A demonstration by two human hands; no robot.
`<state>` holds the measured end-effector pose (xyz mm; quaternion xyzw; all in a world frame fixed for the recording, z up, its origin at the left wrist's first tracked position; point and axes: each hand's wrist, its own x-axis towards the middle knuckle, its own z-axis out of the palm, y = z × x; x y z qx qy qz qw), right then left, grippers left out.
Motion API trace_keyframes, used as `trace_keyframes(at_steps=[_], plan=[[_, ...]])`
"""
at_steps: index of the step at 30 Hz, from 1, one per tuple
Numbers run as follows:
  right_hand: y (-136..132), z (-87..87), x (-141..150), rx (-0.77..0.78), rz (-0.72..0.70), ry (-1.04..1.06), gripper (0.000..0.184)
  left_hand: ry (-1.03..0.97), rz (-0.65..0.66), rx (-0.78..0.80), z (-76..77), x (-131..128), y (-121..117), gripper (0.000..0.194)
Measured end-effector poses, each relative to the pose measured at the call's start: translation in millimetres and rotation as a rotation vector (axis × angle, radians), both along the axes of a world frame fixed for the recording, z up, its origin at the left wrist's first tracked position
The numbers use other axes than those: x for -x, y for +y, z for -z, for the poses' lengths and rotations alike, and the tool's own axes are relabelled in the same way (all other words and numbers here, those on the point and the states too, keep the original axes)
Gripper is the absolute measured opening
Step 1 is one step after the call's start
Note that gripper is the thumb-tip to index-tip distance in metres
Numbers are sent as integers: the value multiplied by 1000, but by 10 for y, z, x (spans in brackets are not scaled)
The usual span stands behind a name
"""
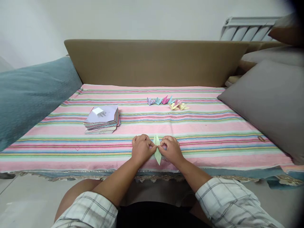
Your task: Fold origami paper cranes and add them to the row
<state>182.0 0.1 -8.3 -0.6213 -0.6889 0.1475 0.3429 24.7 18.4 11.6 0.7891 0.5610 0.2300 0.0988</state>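
Observation:
A pale green piece of folded origami paper [158,155], long and diamond-shaped, lies on the striped cloth in front of me. My left hand [142,147] pinches its left edge at the middle between thumb and forefinger. From the other side, my right hand [171,148] pinches the right edge at about the same height, so the two thumbs nearly meet. The paper's pointed ends show above and below my fingers; its middle is partly hidden by them.
Several small folded paper cranes [165,100] in purple, blue, pink and yellow stand farther back. On the left, a stack of coloured paper [104,118] carries a white plug adapter [98,111]. A blue cushion [35,91] and a grey pillow [263,104] flank the striped cloth [201,129].

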Motion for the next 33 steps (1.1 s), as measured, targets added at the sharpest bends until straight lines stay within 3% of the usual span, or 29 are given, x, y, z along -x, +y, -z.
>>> trace_keyframes(at_steps=[24,33], plan=[[-23,14,-18,14,-48,-42,12,13,19,-89,46,42,-24,11],[3,52,2,5,-33,-110,27,107,10,-93,53,47,-25,31]])
